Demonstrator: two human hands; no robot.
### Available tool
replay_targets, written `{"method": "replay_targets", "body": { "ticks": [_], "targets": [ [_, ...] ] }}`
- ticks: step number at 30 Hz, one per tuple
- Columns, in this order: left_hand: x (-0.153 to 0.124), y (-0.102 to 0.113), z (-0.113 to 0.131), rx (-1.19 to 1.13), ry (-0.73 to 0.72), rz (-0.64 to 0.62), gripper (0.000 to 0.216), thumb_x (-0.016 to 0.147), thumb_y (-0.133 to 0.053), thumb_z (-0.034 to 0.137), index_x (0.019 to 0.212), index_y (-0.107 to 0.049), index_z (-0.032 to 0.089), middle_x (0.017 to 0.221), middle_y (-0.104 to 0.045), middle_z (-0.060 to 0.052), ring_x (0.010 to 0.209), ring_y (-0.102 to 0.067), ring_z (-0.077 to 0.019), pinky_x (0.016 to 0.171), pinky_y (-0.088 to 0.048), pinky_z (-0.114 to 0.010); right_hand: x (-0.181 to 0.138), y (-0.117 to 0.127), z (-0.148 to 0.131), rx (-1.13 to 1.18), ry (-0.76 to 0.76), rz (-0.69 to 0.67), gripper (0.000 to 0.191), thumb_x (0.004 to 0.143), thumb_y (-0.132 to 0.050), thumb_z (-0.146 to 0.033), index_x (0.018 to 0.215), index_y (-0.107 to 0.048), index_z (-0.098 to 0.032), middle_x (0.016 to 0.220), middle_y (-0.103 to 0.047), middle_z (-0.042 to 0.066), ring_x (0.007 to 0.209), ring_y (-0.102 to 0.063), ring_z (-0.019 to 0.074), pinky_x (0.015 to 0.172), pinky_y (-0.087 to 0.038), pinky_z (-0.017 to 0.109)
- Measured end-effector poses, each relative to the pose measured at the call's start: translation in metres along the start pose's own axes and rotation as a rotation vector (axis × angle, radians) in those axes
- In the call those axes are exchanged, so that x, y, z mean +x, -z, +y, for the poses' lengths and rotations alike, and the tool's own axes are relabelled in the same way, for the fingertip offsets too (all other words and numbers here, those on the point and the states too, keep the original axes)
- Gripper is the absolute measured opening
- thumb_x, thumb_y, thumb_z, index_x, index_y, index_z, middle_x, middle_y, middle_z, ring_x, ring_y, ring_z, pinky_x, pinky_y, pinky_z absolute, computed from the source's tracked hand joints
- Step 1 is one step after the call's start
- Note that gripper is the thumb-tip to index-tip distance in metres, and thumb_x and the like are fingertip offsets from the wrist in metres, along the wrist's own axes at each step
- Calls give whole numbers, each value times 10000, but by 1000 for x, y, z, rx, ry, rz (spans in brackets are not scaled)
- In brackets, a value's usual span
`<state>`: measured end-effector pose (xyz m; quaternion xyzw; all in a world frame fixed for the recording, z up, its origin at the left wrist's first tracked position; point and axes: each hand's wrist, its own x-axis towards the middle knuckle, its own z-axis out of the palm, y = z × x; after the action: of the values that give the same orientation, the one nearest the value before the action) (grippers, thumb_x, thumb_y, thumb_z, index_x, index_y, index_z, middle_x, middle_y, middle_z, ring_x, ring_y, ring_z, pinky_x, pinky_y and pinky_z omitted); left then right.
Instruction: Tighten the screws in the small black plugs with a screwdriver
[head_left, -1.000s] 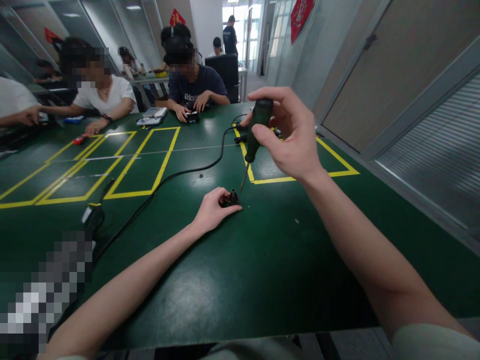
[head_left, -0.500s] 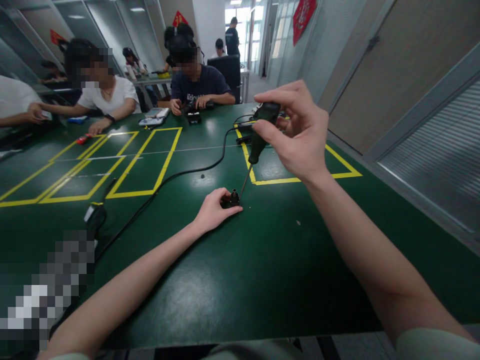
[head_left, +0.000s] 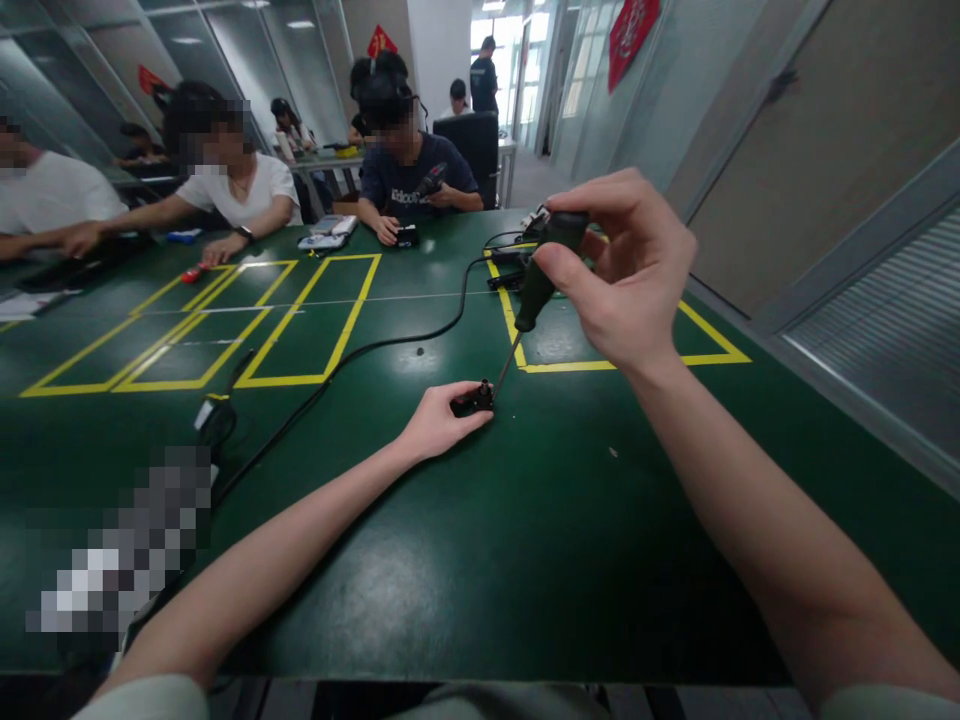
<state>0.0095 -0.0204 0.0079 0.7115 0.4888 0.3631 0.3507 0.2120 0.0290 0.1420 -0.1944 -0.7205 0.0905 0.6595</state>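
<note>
My right hand (head_left: pixel 626 265) is closed round the dark green handle of a screwdriver (head_left: pixel 541 278), held at a slant above the table. Its thin metal shaft runs down to a small black part (head_left: pixel 474 402), and the tip meets or nearly meets that part's right side. Fingers and thumb of my left hand (head_left: pixel 441 420) pinch this part against the green tabletop. A short round post stands up from the part. What exactly the part is, I cannot make out, since my fingers cover some of it.
A black cable (head_left: pixel 360 350) crosses the green table (head_left: pixel 480 560). Yellow tape (head_left: pixel 637 363) marks rectangles on it. Black items (head_left: pixel 510 265) lie at the far right. Across the table sit co-workers, one in a dark shirt (head_left: pixel 416 175) holding a drill-like tool (head_left: pixel 433 180).
The whole view has shifted slightly, so things appear further right. My hands keep their hold on the screwdriver and the black part. The dark-shirted co-worker has raised the drill-like tool.
</note>
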Motion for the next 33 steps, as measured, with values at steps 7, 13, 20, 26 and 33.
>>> {"method": "replay_targets", "body": {
  "ticks": [7, 13, 20, 26, 33],
  "targets": [
    [3, -3, -3, -7, 28, 10, 293, 830, -821, 292, 1102, -810, 184, 1057, -822, -63, 988, -742, -241, 957, -569, -392, -1, 0, -2, 86, 72, 49, 213, 923, -709, -438, 1046, -766, -274, 991, -756, 40, 930, -726, 141, 806, -594, 297],
    [4, -4, -5, 3, 7, 19, 325, 831, -831, 286, 1140, -807, 190, 1066, -821, -67, 968, -734, -235, 940, -573, -394, 0, 3, 5, 58, 77, 52, 225, 910, -744, -295, 1126, -806, -286, 1023, -739, 37, 950, -709, 116, 857, -592, 280],
    [3, -5, -7, 6, -2, 27, 320, 834, -839, 284, 1128, -806, 163, 1054, -817, -78, 956, -726, -228, 921, -563, -373, 1, 4, 18, 75, 147, 38, 289, 889, -765, -447, 1127, -783, -284, 1092, -696, -13, 1052, -690, 108, 887, -611, 264],
    [3, -4, -5, -3, 17, 41, 312, 825, -849, 304, 1105, -801, 177, 1060, -812, -76, 958, -723, -229, 936, -565, -383, 0, 3, 14, 121, 92, -23, 274, 965, -690, -353, 1230, -746, -310, 1065, -764, -15, 991, -746, 110, 852, -649, 265],
    [4, -1, -8, -10, 26, 5, 304, 823, -848, 307, 1082, -786, 159, 1052, -802, -84, 966, -712, -233, 938, -551, -385, 1, 4, 10, 72, 125, 21, 238, 865, -805, -368, 1086, -789, -279, 1020, -702, -4, 913, -694, 84, 731, -606, 197]
  ]
}}
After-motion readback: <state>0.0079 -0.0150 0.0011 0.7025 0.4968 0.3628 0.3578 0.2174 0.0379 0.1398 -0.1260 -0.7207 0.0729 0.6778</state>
